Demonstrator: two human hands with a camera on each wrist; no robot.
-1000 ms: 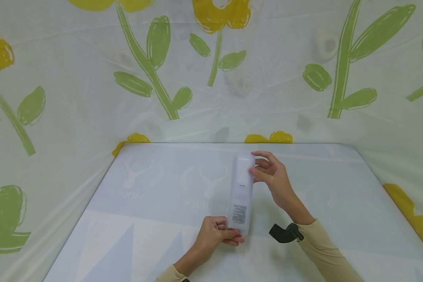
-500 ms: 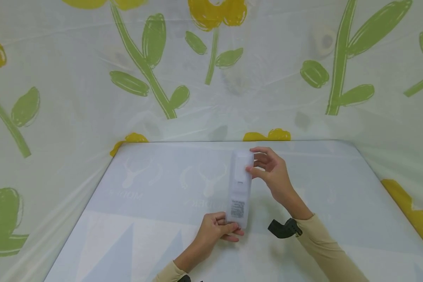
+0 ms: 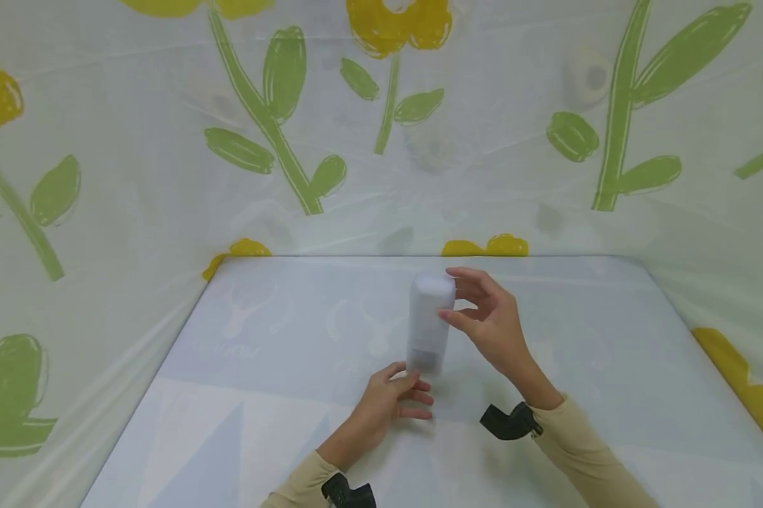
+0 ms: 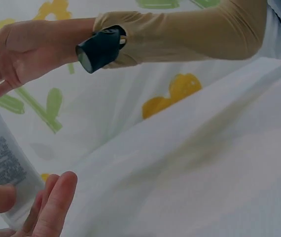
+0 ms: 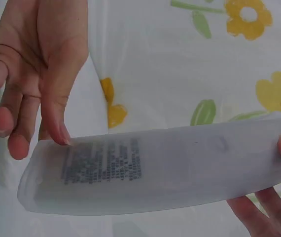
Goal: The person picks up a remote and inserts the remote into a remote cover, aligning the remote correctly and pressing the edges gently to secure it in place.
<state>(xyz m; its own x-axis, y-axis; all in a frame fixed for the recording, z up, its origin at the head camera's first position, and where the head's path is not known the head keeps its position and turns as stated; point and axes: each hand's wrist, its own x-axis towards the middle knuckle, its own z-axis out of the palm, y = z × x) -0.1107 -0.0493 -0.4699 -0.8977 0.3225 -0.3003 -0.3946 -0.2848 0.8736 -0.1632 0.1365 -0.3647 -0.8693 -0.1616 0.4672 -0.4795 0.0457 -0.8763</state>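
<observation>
A long white remote control (image 3: 428, 324) in a translucent sleeve is held above the table, with its dark printed label towards the lower end. My right hand (image 3: 492, 321) grips the upper end, thumb on the front face and fingers behind the side. At the lower left corner, my left hand (image 3: 387, 406) pinches the edge between thumb and index finger, and its other fingers stand spread away. The right wrist view shows the left thumb (image 5: 56, 111) at the sleeve's edge beside the label, and the remote's long face lies across that view.
A pale table (image 3: 279, 416) with faint printed patterns lies beneath the hands. Behind it hangs a white curtain (image 3: 495, 141) with yellow flowers and green leaves. Dark wrist cameras, one on the right wrist (image 3: 511, 421) and one on the left (image 3: 349, 490), jut out.
The remote has tilted, its lower end rising and its face looking foreshortened. My left hand has moved up with it and its lower fingers have spread. The right hand keeps its grip.
</observation>
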